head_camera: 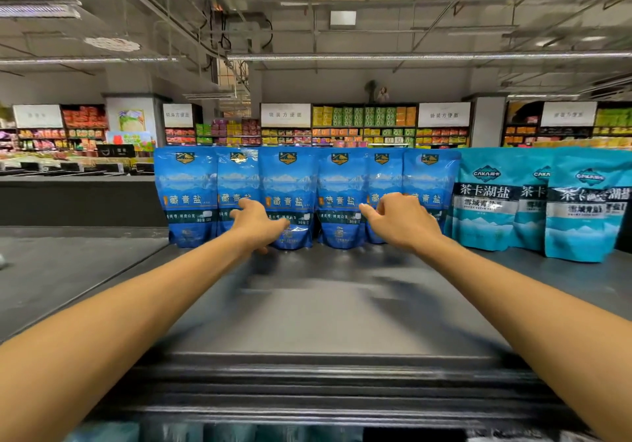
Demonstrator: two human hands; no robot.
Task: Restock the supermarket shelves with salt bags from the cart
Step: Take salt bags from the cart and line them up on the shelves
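Salt bags, blue (287, 198): six upright in a row at rear of dark top shelf (325, 304), overlapping side by side. Teal bags (485, 198) stand just right of them. Left hand (258, 222) reaches fwd w/ fingers extended, not gripping; fingertips at front of 2nd/3rd bag. Right hand (400, 221): fingers loosely spread against 5th bag, nothing grasped. Contact vs. near-contact can't be told (blur). Stocked aisles (362, 126) in bkgd.

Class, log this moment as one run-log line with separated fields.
stage: straightening row | left hand: open, at blue salt bags | right hand: open, at same row | teal salt bags: untouched | top shelf
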